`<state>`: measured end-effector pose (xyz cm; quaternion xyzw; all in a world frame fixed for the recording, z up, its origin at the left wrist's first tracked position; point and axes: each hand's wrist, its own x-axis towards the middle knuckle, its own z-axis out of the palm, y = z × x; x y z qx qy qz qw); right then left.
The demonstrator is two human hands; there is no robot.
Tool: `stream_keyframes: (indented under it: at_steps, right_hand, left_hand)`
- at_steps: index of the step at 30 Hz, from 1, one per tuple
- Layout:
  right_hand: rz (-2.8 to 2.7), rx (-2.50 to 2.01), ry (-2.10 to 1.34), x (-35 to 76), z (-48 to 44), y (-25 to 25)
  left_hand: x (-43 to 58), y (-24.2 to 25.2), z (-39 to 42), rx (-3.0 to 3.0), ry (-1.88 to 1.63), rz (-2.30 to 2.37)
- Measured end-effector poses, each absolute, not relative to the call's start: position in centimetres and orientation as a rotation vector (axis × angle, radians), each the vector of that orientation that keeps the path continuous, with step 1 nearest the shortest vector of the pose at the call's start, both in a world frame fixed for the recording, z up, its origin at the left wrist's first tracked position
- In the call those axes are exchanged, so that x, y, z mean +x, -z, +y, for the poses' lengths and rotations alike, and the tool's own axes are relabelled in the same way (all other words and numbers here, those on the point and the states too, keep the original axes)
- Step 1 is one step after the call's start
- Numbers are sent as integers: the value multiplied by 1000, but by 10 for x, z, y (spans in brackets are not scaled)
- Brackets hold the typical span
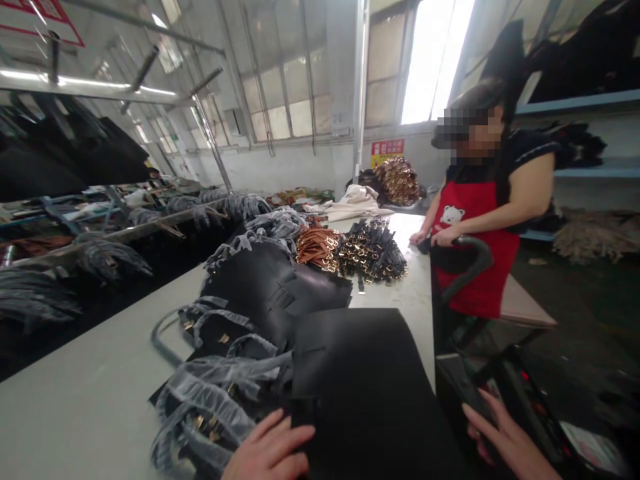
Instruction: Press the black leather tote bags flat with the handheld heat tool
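My left hand lies flat on a black leather bag panel at the bottom of the view, its fingers by a dark flap. Beside it, black leather bags wrapped in clear plastic have gold-coloured hardware. My right hand sits past the table edge, around a dark flat object; whether it grips this is hard to tell. Farther along the white worktable lie a pile of black straps with gold buckles and a pile of tan straps.
A co-worker in a red apron stands at the table's far right side, hands near a curved black handle. Racks of plastic-wrapped bags run along the left. Shelves with dark leather stand at right; a black machine sits at lower right.
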<state>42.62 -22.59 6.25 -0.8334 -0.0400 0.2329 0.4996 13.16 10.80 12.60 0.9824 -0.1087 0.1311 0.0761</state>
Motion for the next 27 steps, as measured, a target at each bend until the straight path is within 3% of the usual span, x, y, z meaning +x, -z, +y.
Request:
stream_keyframes:
  at_steps: [4,10,13,19,27]
  right_hand:
    - [-211,-2098,-557,425,-226,-72]
    - [-410,-2103,-848,418,-201,-56]
    - [-539,-2010,-1023,401,-170,-51]
    - [-648,-1851,-1380,378,-103,-52]
    - [-649,-1812,-1471,378,-53,-55]
  left_hand:
    - [112,-61,93,3035,145,366]
    - [139,-3,27,2816,-221,976]
    - [166,17,-3,2793,-355,1000]
    - [175,26,-21,2886,-293,880]
    - [172,22,-16,2895,-285,821]
